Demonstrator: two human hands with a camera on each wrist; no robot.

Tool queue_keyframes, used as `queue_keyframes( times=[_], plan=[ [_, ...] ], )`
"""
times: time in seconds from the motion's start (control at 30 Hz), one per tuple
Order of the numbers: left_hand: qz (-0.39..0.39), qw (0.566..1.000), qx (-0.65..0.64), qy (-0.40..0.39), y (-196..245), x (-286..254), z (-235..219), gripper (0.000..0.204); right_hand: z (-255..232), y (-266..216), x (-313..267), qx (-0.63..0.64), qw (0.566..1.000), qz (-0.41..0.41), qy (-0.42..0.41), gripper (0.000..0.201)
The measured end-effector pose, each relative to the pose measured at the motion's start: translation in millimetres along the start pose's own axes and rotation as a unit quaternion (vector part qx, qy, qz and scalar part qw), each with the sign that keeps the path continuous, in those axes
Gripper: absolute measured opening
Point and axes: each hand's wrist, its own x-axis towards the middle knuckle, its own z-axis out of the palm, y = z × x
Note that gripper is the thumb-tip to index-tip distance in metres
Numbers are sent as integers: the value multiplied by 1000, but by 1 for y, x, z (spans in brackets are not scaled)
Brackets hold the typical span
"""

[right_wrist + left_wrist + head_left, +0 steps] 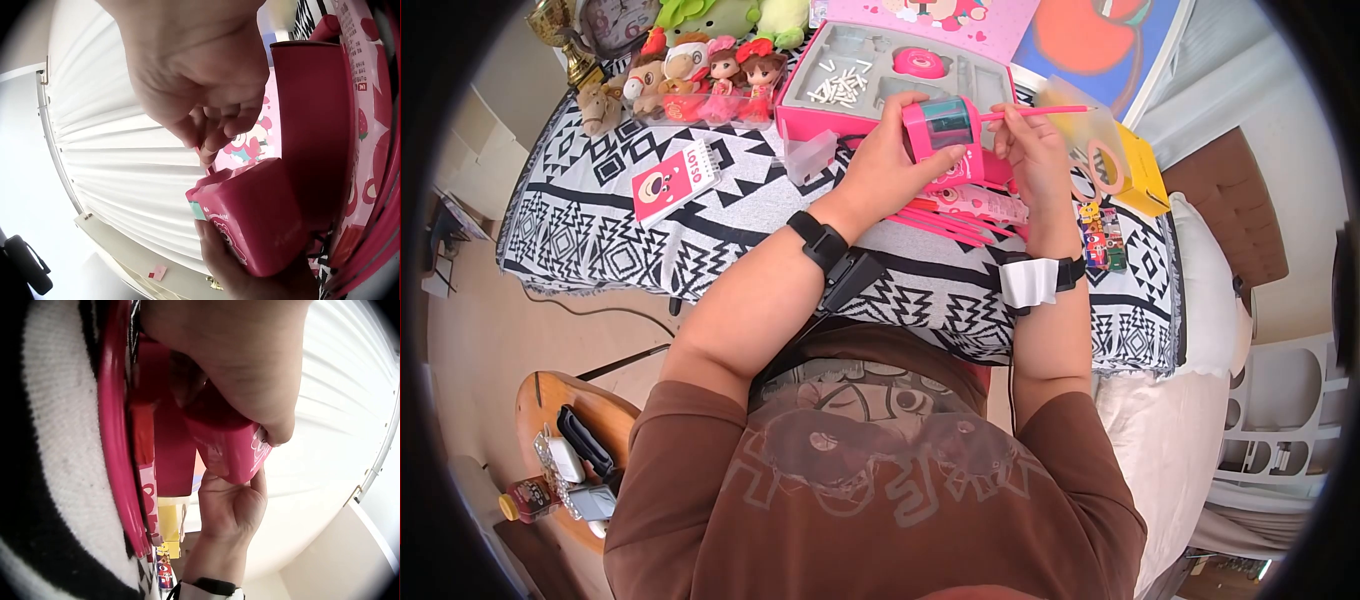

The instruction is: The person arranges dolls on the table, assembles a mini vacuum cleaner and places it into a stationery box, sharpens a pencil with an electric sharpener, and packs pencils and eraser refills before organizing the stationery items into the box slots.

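My left hand [887, 165] grips a pink pencil sharpener [946, 122] with a teal see-through window, holding it up in front of an open pink box [800, 122]. In the left wrist view, the left thumb wraps over the sharpener's pink body [228, 453]. A pink pencil [1055, 110] points into the sharpener's right side, and the fingers of my right hand [1037, 155] pinch it. In the right wrist view, the right fingers are close over the sharpener's pencil end [262, 212]. Below both hands lie several pink pencils [945, 225] and a pink printed pack [990, 205].
The pink box's grey tray holds small white pieces [840, 88] and a round pink item [920, 63]. Left are a clear plastic case [810, 160], a LOTSO notebook [668, 186] and several dolls and plush toys [685, 70]. A yellow box [1138, 182] stands right.
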Motion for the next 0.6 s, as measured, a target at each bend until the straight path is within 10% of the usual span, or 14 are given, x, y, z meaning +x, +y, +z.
queue_keyframes(
  times=[0.6],
  plan=[
    [18,1000,-4,1,-6,1,3,69,7,6,-1,18,997,-5,71,13]
  ],
)
